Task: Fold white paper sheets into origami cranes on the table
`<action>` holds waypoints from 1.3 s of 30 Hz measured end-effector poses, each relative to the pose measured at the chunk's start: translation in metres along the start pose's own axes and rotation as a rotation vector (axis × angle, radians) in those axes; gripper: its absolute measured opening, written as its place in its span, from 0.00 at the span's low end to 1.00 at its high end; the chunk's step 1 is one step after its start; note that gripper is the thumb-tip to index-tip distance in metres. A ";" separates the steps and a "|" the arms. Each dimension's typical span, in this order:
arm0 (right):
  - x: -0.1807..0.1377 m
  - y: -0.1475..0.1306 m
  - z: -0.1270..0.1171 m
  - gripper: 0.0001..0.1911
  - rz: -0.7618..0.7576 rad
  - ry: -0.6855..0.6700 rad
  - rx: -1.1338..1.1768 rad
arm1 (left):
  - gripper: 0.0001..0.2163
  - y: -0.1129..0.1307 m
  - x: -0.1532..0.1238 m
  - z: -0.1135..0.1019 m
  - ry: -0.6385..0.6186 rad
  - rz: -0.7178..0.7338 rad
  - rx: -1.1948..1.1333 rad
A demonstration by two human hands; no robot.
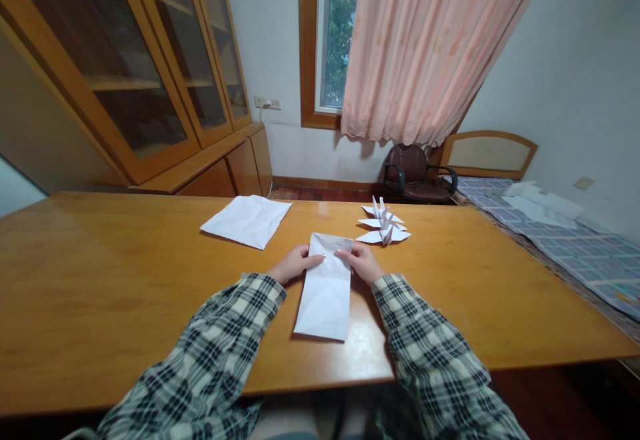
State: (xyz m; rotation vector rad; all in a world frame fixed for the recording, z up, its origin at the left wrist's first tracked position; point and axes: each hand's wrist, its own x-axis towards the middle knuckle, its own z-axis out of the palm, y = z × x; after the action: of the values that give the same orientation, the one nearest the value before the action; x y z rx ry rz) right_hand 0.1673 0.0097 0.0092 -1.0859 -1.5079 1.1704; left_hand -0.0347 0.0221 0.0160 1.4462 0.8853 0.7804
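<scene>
A white sheet of paper (325, 290), folded into a long rectangle, lies on the wooden table (100, 280) in front of me. My left hand (293, 263) pinches its upper left edge. My right hand (363, 261) pinches the upper right edge, fingers closed on the paper. Both sleeves are plaid. Just beyond my right hand sit folded white paper cranes (383, 225).
A loose stack of white paper sheets (247, 220) lies further back on the left. A wooden glass-door cabinet (150, 73) stands at the left, a dark chair (417, 173) under the pink curtain, and a bed with a checked cover (565, 240) at the right.
</scene>
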 end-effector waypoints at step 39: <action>0.008 -0.007 -0.011 0.20 -0.046 0.417 0.418 | 0.24 0.000 0.003 0.004 0.276 -0.023 -0.642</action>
State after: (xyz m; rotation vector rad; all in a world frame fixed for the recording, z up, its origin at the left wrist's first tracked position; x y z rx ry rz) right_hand 0.1755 0.0178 0.0185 -0.9290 -0.9125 1.0825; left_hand -0.0298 0.0233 0.0158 0.7730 0.7551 1.1399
